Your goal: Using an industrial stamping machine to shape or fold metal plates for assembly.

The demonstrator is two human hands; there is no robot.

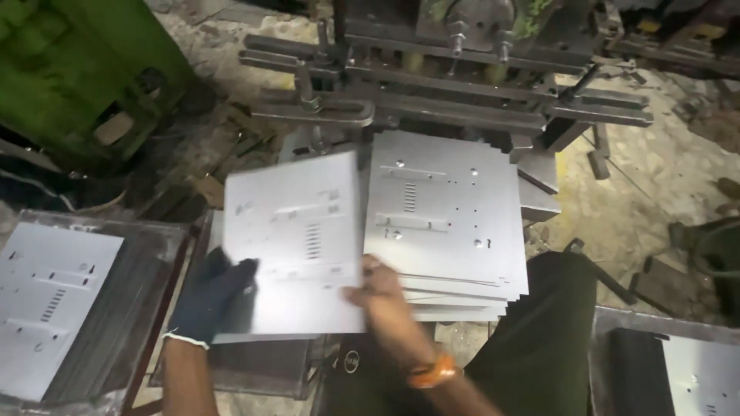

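I hold one thin grey metal sheet [297, 239] with punched holes and slots, blurred by motion, in front of me. My left hand [210, 296], in a dark glove, grips its lower left edge. My right hand [381, 296], bare with an orange band at the wrist, pinches its lower right corner. Just to the right lies a stack of like sheets [447, 223], fanned at its near edge, under a dark metal press machine [447, 85].
A second pile of punched sheets [50, 304] rests in a tray at the left. Another sheet [701, 377] shows at the bottom right. A green machine body [77, 69] stands at the upper left. The gritty floor [655, 177] lies to the right.
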